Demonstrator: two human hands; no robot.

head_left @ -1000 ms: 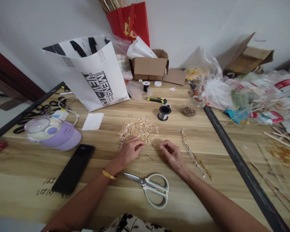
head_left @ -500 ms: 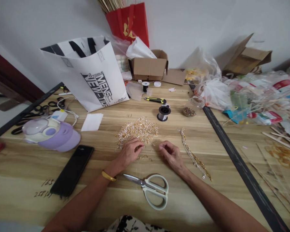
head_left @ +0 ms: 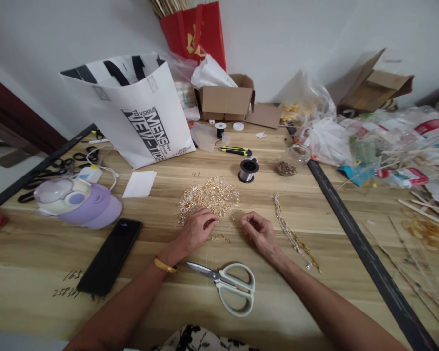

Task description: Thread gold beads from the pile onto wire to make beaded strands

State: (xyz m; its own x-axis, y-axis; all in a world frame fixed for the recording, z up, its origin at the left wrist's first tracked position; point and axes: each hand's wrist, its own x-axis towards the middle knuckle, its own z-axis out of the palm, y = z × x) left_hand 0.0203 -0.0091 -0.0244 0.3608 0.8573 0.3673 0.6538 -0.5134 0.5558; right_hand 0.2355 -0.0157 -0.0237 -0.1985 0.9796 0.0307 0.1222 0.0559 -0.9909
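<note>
My left hand rests at the near edge of a heap of small gold and silver beads, its fingers pinched together. What lies between those fingertips is too small to make out. My right hand is on the table to the right, thumb and fingertips pressed together, also around something I cannot make out. A few tiny pieces lie between the hands. Just below the left fingers is a short gold chain. Scissors with pale handles lie nearer to me. Gold and silver strands stretch out right of my right hand.
Behind the heap stand a wire spool, a yellow-black utility knife and a jar of dark beads. At left are a black phone, a purple cap-shaped device and a white bag. Plastic bottles clutter the right.
</note>
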